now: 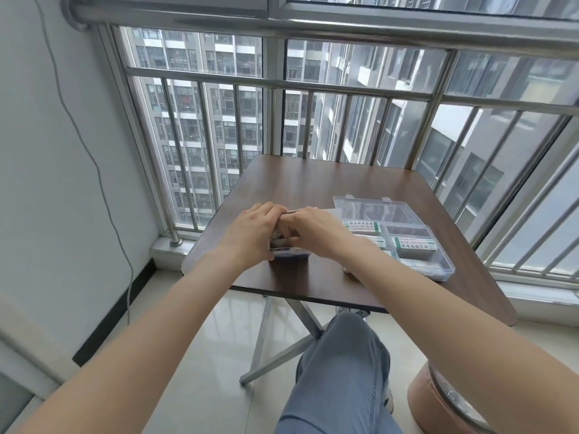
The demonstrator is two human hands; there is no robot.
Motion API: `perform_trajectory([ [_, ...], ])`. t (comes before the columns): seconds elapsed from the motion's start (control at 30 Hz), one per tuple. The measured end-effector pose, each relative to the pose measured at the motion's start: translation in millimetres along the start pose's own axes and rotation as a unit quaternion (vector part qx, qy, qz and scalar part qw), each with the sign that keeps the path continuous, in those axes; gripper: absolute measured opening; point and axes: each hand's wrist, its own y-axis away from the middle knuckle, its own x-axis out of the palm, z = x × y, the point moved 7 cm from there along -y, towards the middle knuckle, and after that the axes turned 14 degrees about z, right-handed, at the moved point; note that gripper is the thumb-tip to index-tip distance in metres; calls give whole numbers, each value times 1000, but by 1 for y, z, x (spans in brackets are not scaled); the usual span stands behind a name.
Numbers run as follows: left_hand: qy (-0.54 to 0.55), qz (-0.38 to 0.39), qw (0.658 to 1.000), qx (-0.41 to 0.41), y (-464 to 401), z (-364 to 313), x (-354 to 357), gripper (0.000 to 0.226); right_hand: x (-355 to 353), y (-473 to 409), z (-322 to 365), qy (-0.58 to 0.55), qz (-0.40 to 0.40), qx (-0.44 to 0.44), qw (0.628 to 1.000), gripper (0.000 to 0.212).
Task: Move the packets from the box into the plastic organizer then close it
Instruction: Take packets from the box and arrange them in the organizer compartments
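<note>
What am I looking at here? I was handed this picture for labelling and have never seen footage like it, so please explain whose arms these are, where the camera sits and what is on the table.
There is no machine: a person wears one camera on the head, looking down at their own bare arms. They sit at a small brown table by a barred window. Both the left hand and the right hand are bunched over a small box, fingers curled at its opening; what they grip is hidden. To the right lies a clear plastic organizer, its lid open, with several green-and-white packets already in its compartments.
</note>
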Motion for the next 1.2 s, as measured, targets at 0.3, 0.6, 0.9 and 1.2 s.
perform_trajectory([
  [0.3, -4, 9, 1000, -5, -1, 2, 0, 79, -12, 19, -16, -58, -94, -11, 994, 19],
  [0.6, -40, 55, 997, -22, -14, 2, -7, 80, -32, 29, -50, -233, -228, 66, 943, 15],
  [0.9, -18, 184, 981, -50, -41, 15, -9, 120, -38, 24, -87, -397, -277, 128, 866, 13],
  [1.2, 351, 39, 934, 46, -40, -54, -44, 71, -45, 60, -100, -580, -289, 36, 761, 10],
])
